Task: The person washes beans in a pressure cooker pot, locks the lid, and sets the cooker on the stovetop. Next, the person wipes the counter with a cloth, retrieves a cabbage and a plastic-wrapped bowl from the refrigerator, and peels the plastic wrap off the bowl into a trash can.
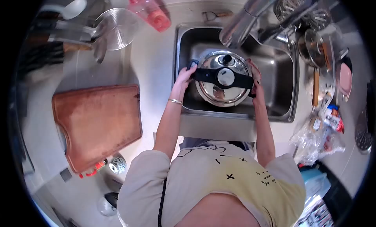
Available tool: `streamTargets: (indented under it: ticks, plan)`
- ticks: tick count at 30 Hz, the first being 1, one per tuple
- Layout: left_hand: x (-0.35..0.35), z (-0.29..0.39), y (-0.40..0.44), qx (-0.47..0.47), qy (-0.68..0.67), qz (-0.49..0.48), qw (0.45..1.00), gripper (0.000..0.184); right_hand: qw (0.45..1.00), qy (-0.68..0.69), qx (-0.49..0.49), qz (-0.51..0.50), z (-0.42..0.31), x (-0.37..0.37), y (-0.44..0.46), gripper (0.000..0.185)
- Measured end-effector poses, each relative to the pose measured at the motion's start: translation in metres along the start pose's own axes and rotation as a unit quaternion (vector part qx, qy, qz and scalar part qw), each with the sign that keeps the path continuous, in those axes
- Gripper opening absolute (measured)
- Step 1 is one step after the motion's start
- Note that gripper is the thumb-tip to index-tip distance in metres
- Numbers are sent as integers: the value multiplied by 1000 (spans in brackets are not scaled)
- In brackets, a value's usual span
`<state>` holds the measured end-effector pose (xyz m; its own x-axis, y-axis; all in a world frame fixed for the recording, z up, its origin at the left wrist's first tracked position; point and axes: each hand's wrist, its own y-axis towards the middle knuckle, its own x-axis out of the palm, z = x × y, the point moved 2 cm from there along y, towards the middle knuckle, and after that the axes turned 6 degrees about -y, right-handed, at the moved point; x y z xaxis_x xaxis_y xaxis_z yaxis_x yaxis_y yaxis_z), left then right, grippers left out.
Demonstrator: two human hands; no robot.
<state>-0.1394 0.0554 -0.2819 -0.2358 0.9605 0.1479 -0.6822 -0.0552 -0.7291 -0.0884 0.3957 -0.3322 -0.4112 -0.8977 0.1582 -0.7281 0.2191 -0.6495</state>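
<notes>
Over the steel sink (276,92) is a shiny round pot with a metal lid (213,94) and a black bar across it, seen from above. A round metal knob sits at the bar's middle, and a black valve stands near the lid's far edge. My left hand (185,76) is closed on the pot's black handle at the left. On the right side my right hand (257,88) grips the other handle, its fingers partly hidden. A reddish cloth-like item (254,68) lies against the pot beside my right hand.
A wooden cutting board (100,125) lies on the left counter. Behind it are a strainer (117,29) and a pink bottle (150,11). The metal faucet (243,25) reaches over the sink's far side. Plastic bags (313,139) and utensils line the right.
</notes>
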Motion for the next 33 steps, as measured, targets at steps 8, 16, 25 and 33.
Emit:
streamTargets:
  ticks: [8, 16, 25, 33]
  plan:
    - [-2, -27, -96, 40, 1, 43, 998, 60, 986, -81, -28, -143, -115, 5, -47, 12]
    - [-7, 2, -300, 242, -54, 56, 967, 55, 946, -193, -13, -261, -209, 10, -132, 31]
    - [-34, -131, -514, 321, -209, 244, 891, 50, 823, -341, 17, -454, -186, 122, -249, 24]
    - [-56, -342, -722, 274, -245, 503, 782, 54, 480, -356, 330, -730, 31, 179, -460, 22]
